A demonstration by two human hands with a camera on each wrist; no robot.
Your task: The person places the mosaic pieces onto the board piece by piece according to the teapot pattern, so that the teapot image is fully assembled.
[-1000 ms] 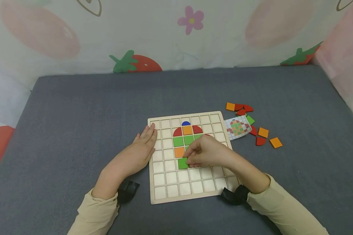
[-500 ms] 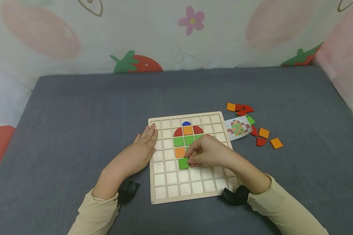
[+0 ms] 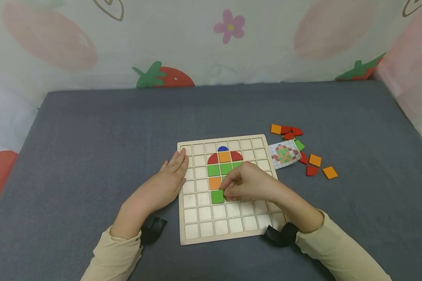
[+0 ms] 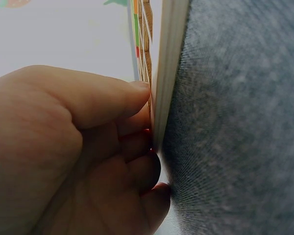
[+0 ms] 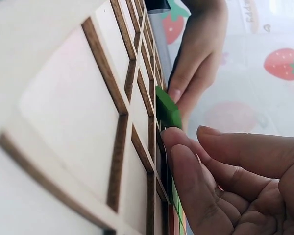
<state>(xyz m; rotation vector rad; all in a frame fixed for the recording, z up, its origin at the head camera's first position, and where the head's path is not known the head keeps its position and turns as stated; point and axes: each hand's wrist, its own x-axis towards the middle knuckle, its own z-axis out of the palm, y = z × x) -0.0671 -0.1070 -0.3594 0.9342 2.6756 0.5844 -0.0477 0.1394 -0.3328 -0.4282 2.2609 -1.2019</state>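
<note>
In the head view, a pale wooden grid board (image 3: pixel 205 228) lies on the grey cloth. My left hand (image 3: pixel 167 179) rests along its left edge with fingers extended; close up, the thumb (image 4: pixel 112 95) touches the rim. With bent fingers, my right hand (image 3: pixel 246 181) holds a green square tile (image 3: pixel 217 197) at its right edge, just below an orange tile (image 3: pixel 215 183). From the right wrist, that green tile (image 5: pixel 167 107) looks tilted over the grid, fingertips against it. Above stand a green row (image 3: pixel 213 169), red quarter-rounds (image 3: pixel 212 158) and a blue half-round (image 3: pixel 223 148). My right hand hides some cells.
Right of the board lies a printed pattern card (image 3: pixel 285 153), partly against loose pieces. Around it are red quarter-rounds (image 3: pixel 312 170), orange squares (image 3: pixel 329 172) and a green piece (image 3: pixel 299 144). A patterned curtain (image 3: pixel 267 39) hangs behind the table's far edge.
The green tile has shifted slightly left and down under my right fingertips over the last half second. My left hand stays where it was on the board's edge.
</note>
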